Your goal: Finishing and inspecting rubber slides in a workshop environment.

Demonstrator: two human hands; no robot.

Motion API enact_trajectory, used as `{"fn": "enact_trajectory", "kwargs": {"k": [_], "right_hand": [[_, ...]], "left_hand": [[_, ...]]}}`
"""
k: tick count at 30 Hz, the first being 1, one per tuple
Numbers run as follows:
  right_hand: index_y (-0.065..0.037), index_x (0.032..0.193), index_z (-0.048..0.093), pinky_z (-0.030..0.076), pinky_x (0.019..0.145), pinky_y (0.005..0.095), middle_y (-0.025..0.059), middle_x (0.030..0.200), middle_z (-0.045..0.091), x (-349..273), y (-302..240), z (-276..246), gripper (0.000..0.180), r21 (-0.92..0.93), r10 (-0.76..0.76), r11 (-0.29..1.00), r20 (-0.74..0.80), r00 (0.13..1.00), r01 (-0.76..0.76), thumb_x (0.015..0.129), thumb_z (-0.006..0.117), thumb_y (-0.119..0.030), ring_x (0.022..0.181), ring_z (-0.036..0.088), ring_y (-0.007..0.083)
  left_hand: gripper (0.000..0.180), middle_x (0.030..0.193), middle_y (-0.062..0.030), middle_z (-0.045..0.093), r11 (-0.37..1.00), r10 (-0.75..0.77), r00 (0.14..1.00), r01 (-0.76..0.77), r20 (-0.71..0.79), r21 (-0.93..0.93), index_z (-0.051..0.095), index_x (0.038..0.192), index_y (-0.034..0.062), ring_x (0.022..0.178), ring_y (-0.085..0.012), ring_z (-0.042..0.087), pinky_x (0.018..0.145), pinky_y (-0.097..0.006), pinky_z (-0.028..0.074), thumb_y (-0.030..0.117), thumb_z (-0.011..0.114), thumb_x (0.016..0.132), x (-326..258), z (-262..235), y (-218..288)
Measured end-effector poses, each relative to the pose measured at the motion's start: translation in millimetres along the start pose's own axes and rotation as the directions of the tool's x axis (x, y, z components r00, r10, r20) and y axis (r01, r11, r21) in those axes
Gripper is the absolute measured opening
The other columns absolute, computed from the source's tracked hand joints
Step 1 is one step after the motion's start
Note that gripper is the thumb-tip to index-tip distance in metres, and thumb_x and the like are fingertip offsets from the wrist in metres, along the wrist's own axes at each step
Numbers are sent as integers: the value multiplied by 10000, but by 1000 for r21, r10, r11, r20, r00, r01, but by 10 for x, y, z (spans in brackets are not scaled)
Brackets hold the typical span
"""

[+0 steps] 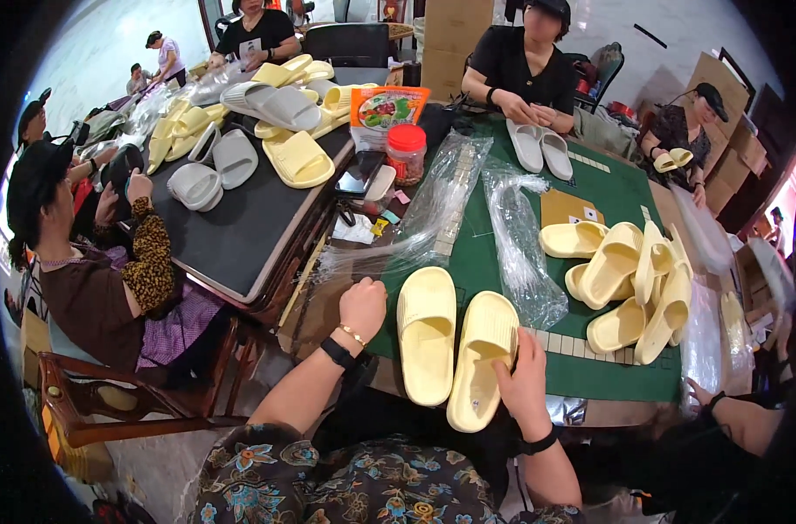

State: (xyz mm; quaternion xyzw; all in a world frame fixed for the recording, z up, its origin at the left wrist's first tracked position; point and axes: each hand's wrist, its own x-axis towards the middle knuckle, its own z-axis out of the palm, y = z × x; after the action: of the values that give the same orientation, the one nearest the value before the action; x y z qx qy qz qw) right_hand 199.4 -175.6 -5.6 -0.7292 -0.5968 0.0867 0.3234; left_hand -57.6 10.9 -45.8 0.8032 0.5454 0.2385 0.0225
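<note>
In front of me are two pale yellow slide slippers, side by side with their toes pointing away. My right hand [524, 380] grips the right slipper [483, 362] by its outer edge, the thumb at the foot opening. The left slipper [427, 336] lies close beside it, its strap toward the far end. My left hand [363, 307] is closed, fingers curled, a little left of that slipper and apart from it. Whatever it may hold is hidden. Just beyond it, thin clear plastic strands [376, 259] spread over the table edge.
Yellow slippers [615, 266] are heaped at right on the green table [581, 374]. Clear plastic bags [522, 244] lie mid-table. A red-lidded jar [406, 155] and an orange packet [387, 113] stand behind. Grey and yellow slippers cover the dark left table [228, 244]. Co-workers sit around.
</note>
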Motion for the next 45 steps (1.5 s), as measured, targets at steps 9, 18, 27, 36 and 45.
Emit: {"fn": "enact_trajectory", "kwargs": {"k": [9,18,27,36,45], "right_hand": [[7,1430,341,526,680,287,205,1248,496,-129,129,3,676,297,204,922,169,964,-247,832,647,-75,704,614,193],[34,1262,520,495,674,265,137,1083,536,-40,-306,-122,458,368,7,929,64,998,-30,814,614,0,705,576,162],[22,1182,602,489,574,255,85,661,646,-303,-1002,-172,303,567,17,789,363,932,-235,892,598,-67,595,615,103],[-20,821,645,505,554,356,145,722,637,-392,-834,-17,42,354,-170,927,94,981,126,839,631,-56,625,640,307],[-39,822,642,500,556,396,129,714,597,-447,-663,-21,47,173,-273,954,171,947,244,789,675,-44,627,613,325]], "left_hand": [[157,670,-38,600,467,-245,753,644,611,-606,613,794,30,552,-117,574,503,-245,470,169,669,841,-184,-703,-23],[64,756,-46,628,-245,-64,848,498,526,-832,594,893,44,576,-108,591,534,-231,494,100,584,924,-462,-1350,249],[78,771,3,625,-10,128,799,594,588,-804,650,939,-3,648,-48,556,574,-192,443,65,630,908,-833,-973,888],[117,763,14,608,-14,28,796,605,605,-796,668,975,-7,584,-24,468,514,-171,365,77,596,936,-829,-948,916],[92,741,23,595,-140,-192,871,431,452,-891,652,946,16,557,-18,455,492,-175,352,77,583,943,-612,-1195,546]]}}
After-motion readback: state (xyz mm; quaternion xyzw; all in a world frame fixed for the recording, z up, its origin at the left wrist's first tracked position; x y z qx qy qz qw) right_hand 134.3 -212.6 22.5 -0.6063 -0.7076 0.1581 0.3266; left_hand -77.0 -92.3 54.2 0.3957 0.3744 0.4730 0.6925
